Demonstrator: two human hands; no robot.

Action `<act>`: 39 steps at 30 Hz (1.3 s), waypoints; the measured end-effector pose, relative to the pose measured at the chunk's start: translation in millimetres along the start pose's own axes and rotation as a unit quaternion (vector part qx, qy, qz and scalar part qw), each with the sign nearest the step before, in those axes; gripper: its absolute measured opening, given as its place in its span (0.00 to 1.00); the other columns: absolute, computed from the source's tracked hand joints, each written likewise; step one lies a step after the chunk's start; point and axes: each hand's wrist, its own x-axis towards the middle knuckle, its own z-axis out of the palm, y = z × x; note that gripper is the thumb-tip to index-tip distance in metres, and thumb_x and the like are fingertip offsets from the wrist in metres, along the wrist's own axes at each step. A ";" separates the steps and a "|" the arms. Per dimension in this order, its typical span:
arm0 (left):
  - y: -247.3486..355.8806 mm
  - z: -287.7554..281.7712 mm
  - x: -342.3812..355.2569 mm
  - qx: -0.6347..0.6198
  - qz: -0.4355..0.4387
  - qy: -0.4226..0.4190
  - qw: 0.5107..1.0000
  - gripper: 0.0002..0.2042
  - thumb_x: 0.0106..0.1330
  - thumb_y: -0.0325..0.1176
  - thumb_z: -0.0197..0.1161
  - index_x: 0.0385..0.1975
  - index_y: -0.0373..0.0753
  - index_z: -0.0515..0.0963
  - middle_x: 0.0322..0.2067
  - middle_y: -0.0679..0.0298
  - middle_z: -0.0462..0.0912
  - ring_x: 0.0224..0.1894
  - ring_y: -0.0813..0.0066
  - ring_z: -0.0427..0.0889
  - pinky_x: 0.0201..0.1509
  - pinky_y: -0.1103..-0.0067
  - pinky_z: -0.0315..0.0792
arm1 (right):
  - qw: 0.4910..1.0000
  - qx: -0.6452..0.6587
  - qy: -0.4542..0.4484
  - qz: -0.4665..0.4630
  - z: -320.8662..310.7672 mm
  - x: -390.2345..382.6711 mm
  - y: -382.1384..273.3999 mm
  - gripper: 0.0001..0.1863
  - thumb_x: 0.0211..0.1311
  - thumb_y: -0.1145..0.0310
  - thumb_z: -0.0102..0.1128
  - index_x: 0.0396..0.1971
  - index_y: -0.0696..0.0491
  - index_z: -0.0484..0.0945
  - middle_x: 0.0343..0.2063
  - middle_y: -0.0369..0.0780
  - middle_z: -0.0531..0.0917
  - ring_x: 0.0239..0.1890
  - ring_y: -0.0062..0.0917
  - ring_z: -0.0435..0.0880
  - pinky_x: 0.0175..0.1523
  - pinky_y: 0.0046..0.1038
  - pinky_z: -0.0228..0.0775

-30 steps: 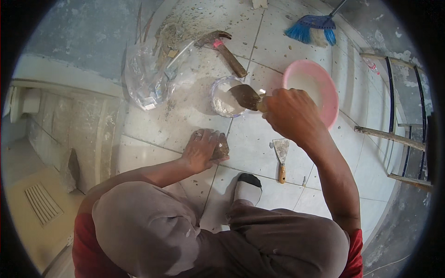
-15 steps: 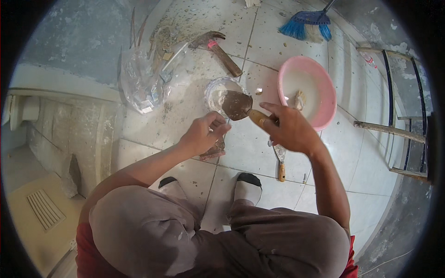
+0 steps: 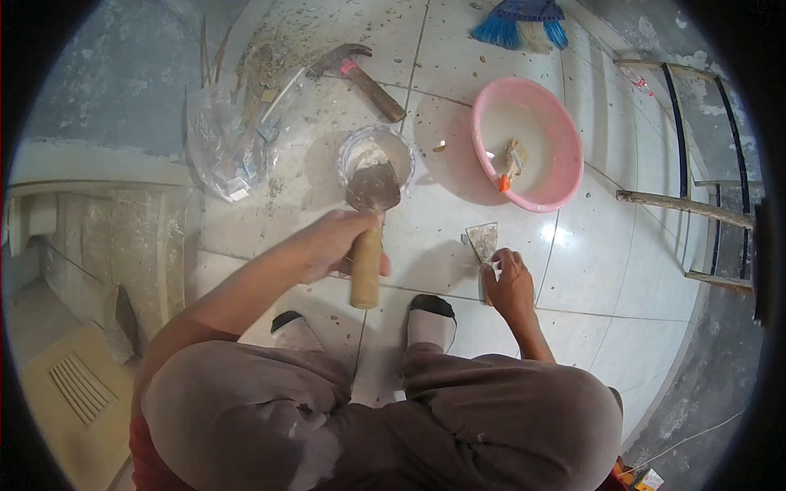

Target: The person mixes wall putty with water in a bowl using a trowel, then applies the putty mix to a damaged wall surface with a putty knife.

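My left hand point(image 3: 332, 245) is closed around the neck of a trowel point(image 3: 365, 274), whose wooden handle points back toward me. Its dirty metal blade overlaps the near part of a white bowl point(image 3: 409, 157) holding pale powder or paste. Whether the blade touches the contents, I cannot tell. To the right, my right hand point(image 3: 512, 282) has its fingers closed on the handle of a putty knife point(image 3: 483, 237). That knife's smeared, flared blade points away from me, and most of its handle is hidden behind the fingers.
A pink basin point(image 3: 575, 155) of cloudy water stands at right, with an orange-tipped brush-like thing inside. A claw hammer point(image 3: 377, 92), clear plastic bag point(image 3: 233, 151) and rubble lie farther left. Beyond are a blue broom point(image 3: 520, 24) and, far right, a ladder-like frame point(image 3: 684, 209).
The trowel has passed from my right hand to my left, its handle swinging toward me. My right hand has come down and closed on the putty knife. The view has shifted slightly.
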 end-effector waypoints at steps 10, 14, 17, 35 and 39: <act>56.4 -23.7 -46.0 0.286 -0.049 0.114 0.950 0.17 0.68 0.44 0.57 0.38 0.31 0.74 0.22 0.60 0.78 0.19 0.76 0.78 0.20 0.80 0.74 | 0.994 0.056 0.077 0.049 28.5 -15.6 21.5 0.25 0.56 0.72 0.63 0.54 0.57 0.65 0.38 0.49 0.75 0.36 0.46 0.78 0.41 0.42 0.73; 61.6 -28.4 -50.6 0.301 -0.048 0.132 0.943 0.16 0.68 0.43 0.58 0.36 0.33 0.74 0.22 0.62 0.78 0.18 0.77 0.77 0.20 0.81 0.72 | 0.991 0.068 0.113 0.015 -1.9 -4.2 -23.3 0.21 0.59 0.76 0.58 0.54 0.56 0.70 0.38 0.49 0.76 0.35 0.43 0.78 0.40 0.39 0.73; 61.9 -30.2 -55.4 0.308 -0.052 0.107 0.944 0.14 0.68 0.42 0.57 0.37 0.34 0.75 0.22 0.62 0.78 0.18 0.78 0.76 0.20 0.81 0.72 | 0.979 0.118 0.143 -0.084 -7.6 14.2 -57.5 0.20 0.60 0.77 0.57 0.54 0.56 0.73 0.37 0.48 0.76 0.35 0.42 0.79 0.39 0.38 0.73; -50.3 -16.5 -37.1 0.405 0.186 0.170 0.879 0.18 0.64 0.41 0.59 0.42 0.30 0.69 0.24 0.50 0.78 0.27 0.58 0.81 0.32 0.66 0.73 | 0.949 0.253 0.137 -0.130 46.1 52.3 -134.9 0.22 0.60 0.77 0.55 0.56 0.60 0.69 0.34 0.49 0.73 0.30 0.43 0.77 0.34 0.41 0.72; -50.4 -9.5 -30.6 0.431 0.179 0.169 0.868 0.23 0.64 0.39 0.56 0.49 0.28 0.61 0.27 0.40 0.78 0.33 0.40 0.80 0.37 0.58 0.71 | 0.935 0.268 0.186 -0.141 50.8 61.3 -145.8 0.23 0.60 0.78 0.55 0.58 0.60 0.68 0.34 0.48 0.73 0.30 0.41 0.77 0.34 0.39 0.71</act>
